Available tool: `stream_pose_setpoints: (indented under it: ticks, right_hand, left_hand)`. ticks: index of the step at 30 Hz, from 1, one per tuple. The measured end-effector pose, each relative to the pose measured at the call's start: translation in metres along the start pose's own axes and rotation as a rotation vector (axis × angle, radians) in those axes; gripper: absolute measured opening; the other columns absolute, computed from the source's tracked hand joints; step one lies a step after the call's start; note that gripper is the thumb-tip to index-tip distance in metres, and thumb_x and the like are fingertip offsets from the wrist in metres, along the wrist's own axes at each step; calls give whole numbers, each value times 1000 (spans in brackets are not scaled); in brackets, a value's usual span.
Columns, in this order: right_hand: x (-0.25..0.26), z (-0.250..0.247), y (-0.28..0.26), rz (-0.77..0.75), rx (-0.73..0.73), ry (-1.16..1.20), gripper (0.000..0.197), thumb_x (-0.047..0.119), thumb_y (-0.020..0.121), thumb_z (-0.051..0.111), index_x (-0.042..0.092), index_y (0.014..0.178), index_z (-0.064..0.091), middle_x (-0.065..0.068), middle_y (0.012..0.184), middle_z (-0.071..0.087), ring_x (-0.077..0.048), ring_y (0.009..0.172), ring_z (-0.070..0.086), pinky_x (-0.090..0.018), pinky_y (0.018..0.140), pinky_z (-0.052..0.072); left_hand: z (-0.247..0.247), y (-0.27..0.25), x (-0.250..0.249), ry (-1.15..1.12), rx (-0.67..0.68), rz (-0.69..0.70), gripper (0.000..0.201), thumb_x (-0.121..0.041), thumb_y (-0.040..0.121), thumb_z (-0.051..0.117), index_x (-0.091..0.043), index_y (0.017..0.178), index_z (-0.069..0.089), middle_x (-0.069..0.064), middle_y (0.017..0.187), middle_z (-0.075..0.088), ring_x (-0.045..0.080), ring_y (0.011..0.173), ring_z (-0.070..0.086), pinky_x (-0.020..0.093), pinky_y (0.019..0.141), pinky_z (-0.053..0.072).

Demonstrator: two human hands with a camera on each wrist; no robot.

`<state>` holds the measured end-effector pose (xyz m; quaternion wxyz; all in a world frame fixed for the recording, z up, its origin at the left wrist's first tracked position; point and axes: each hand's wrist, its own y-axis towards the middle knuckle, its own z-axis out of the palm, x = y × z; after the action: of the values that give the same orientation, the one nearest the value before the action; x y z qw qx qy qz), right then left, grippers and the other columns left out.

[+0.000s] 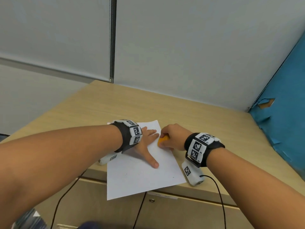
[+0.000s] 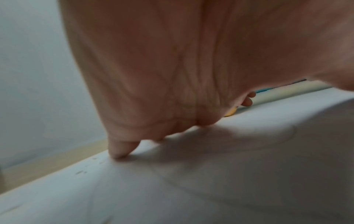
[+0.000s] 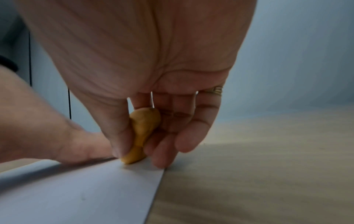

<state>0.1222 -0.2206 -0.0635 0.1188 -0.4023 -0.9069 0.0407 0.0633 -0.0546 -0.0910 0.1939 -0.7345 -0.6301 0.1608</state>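
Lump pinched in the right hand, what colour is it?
Orange-yellow lump, clearest in the right wrist view.

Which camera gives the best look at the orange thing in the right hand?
The right wrist view: the orange lump sits pinched in the right hand, tip on the paper. The head view shows a small part past the fingers; the left wrist view, just a yellow sliver.

Beyond the sheet of paper (image 1: 140, 177) the desk (image 1: 102, 103) runs as open wood back to the grey wall (image 1: 181, 55) and rightward to the blue partition (image 1: 283, 96) — plenty of passage there. Leftward the right hand (image 1: 173, 138), pinching its orange lump (image 1: 163, 140), meets the left hand (image 1: 146, 146), spread flat on the sheet just beside it. Black cables (image 1: 222, 204) hang off the front edge.
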Motion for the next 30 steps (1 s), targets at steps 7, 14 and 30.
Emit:
stream_pose_setpoints:
  ticks: [7, 14, 30]
  right_hand:
    - [20, 4, -34, -189, 118, -88, 18, 39, 87, 74, 24, 97, 70, 14, 76, 57, -4, 67, 55, -25, 65, 46]
    - [7, -8, -15, -110, 60, -146, 22, 42, 86, 73, 23, 98, 71, 8, 87, 65, -15, 82, 61, -27, 69, 49]
    - [17, -7, -3, -125, 5, -136, 18, 40, 83, 73, 22, 88, 69, 4, 82, 68, -19, 77, 65, -33, 70, 56]
  left_hand:
    - [-2, 9, -6, 104, 29, -12, 157, -99, 36, 57, -31, 150, -28, 0, 158, -35, 34, 148, -20, 60, 119, 0]
    - [-1, 3, -8, 98, 33, -42, 156, -98, 35, 58, -36, 147, -32, -5, 157, -37, 39, 146, -23, 65, 116, 2]
    - [-7, -6, -12, 101, 17, -33, 146, -92, 44, 66, -43, 148, -25, -3, 159, -33, 42, 147, -19, 66, 116, 1]
